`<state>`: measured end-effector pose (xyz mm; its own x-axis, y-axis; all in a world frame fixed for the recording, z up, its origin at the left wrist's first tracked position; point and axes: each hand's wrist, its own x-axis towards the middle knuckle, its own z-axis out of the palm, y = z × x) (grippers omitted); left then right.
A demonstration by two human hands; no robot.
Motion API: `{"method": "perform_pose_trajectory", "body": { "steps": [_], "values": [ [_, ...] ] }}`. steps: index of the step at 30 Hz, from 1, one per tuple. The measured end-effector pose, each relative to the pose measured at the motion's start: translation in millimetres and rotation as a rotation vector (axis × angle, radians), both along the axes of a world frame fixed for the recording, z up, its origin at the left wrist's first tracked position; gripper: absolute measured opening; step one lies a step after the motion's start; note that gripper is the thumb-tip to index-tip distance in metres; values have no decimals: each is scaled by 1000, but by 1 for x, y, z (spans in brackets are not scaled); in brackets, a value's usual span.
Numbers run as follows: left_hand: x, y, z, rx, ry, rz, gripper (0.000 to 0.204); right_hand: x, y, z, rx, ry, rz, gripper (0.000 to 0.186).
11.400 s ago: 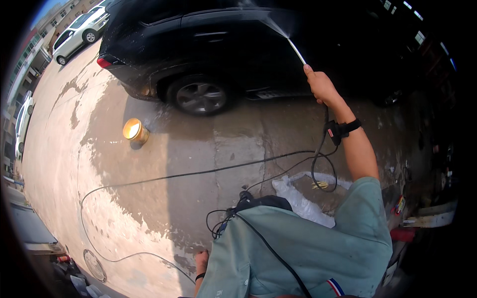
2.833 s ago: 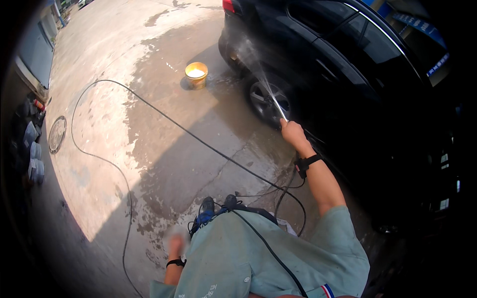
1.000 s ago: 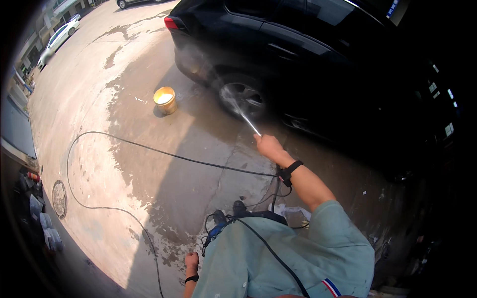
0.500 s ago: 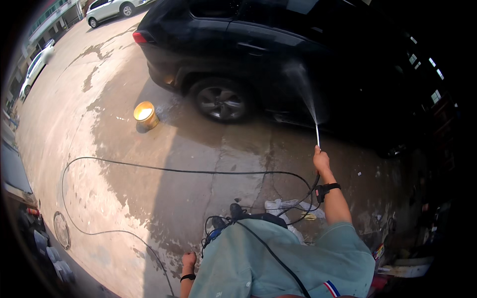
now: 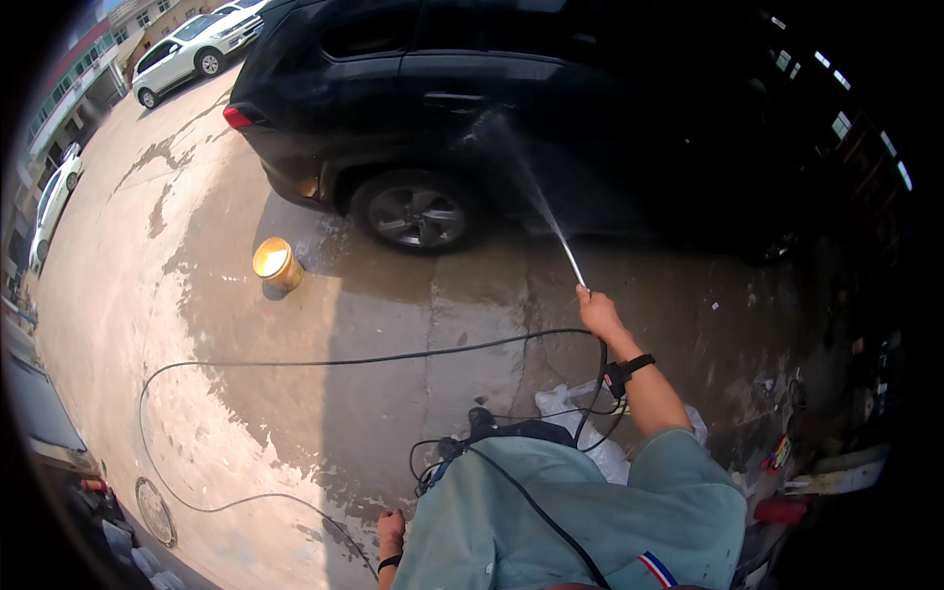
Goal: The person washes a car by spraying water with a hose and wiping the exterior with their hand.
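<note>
My right hand (image 5: pixel 602 315) is wrapped round the grip of a pressure washer wand (image 5: pixel 573 265), its thin metal tube angled up and leftward. A fan of water (image 5: pixel 536 192) leaves the tip and strikes the rear side of a black car (image 5: pixel 383 147) below a door handle. From the wand's grip, a black hose (image 5: pixel 393 356) runs down past my right wrist, loops far out to the left on the ground and comes back toward me. My left hand (image 5: pixel 390 528) hangs low at my side, its fingers curled in, with no object showing in it.
A yellow bucket (image 5: pixel 285 275) with whitish contents stands on the wet concrete near the car's rear wheel (image 5: pixel 415 214). Crumpled clear plastic (image 5: pixel 605 454) lies by my feet under hose loops. A round cover (image 5: pixel 155 513) is at left. White cars (image 5: pixel 192 54) stand farther off.
The spray has swept left and up along the car's side, from the darker door area toward the rear door handle. My right hand and the wand have shifted left, and the hose with them.
</note>
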<state>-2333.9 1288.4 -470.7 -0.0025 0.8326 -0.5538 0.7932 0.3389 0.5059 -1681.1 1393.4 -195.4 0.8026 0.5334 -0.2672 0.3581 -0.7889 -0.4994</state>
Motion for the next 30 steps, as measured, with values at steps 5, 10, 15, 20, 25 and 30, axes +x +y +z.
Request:
{"method": "perform_pose_trajectory", "body": {
  "steps": [5,10,15,20,25,30],
  "values": [
    [34,-1,71,-421,61,389,44,-8,12,-9,3,-28,133,63],
    [19,-20,51,-355,207,233,45,0,-1,-10,41,-16,4,62],
    [47,-9,60,-251,315,163,44,6,-24,-9,33,-26,20,62],
    [21,33,20,-132,29,-55,42,12,-45,-10,40,87,-12,63],
    [95,138,54,-218,-5,177,39,13,-67,-9,11,-36,79,62],
    [209,268,97,10,-146,-44,36,13,-87,-1,3,23,34,60]
  ]
}}
